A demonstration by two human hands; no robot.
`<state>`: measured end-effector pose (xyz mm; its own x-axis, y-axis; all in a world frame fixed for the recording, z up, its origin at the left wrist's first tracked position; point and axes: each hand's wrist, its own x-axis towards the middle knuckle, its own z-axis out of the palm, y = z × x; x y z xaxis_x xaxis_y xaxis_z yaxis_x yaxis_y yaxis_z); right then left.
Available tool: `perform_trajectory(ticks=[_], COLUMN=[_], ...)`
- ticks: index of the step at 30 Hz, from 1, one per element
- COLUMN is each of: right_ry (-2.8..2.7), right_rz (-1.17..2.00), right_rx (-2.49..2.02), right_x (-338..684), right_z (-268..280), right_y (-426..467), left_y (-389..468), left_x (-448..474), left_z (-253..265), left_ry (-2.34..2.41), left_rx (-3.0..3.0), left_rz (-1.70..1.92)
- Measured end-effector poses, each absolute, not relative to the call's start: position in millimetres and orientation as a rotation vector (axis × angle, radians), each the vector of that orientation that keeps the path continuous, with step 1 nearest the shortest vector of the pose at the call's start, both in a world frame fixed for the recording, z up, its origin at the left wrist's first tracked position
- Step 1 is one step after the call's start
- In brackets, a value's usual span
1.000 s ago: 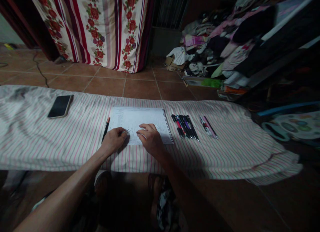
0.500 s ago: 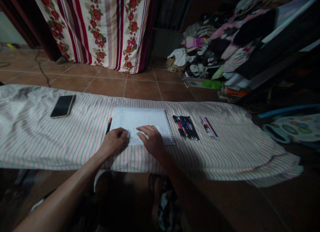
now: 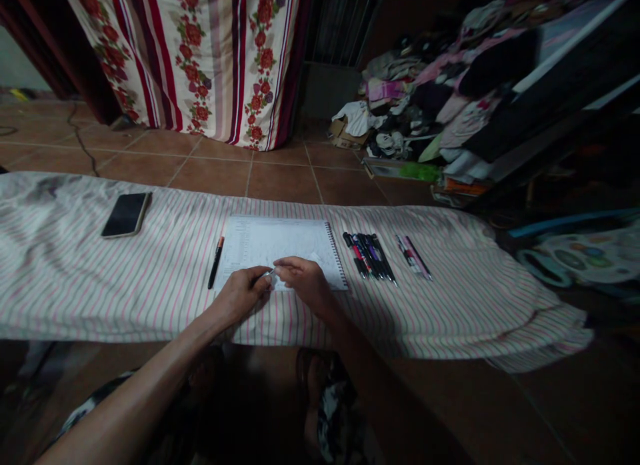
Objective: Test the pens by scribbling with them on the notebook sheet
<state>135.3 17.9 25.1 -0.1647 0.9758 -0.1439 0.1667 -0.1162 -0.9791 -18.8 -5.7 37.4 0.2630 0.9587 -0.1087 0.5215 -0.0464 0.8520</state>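
My left hand is closed over the lower part of a spiral notebook. Between its thumb and fingers is a small thin thing with a pale tip, too small to name. My right hand is closed too, its fingertips at that tip; whatever it pinches is hidden. The notebook lies flat, its coil to the right, its page pale with faint print at the left. A dark marker with an orange end lies along the notebook's left edge.
Several pens lie in a row right of the notebook, with a smaller pink and white group beyond. A phone lies at the left on the striped cloth. Heaped clothes and a floral curtain stand behind.
My left hand has moved right and my right hand has drawn in, so their fingertips now meet over the notebook. More of the marker at the left shows.
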Motion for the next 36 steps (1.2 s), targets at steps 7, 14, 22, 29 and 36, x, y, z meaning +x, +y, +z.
perform_trajectory(ticks=[7,14,22,29,36], right_ry=[-1.528,-1.540,-1.395,-1.182,-0.932], right_rz=[1.361,1.450,1.502,1.469,1.348], right_rx=[-1.275,-1.339,-1.320,-1.372,-1.353], right_x=[144,158,168,186,215], right_z=[30,28,32,33,35], right_y=[8,-3,4,19,32], left_y=[-28,-47,-45,-43,-43], left_x=[-2,6,7,6,1], left_z=[35,30,22,24,25], left_ry=[1.392,1.283,1.224,1.234,1.249], left_rx=[1.721,1.517,1.411,1.415,1.394], left_rz=[0.675,0.595,0.594,0.569,0.570])
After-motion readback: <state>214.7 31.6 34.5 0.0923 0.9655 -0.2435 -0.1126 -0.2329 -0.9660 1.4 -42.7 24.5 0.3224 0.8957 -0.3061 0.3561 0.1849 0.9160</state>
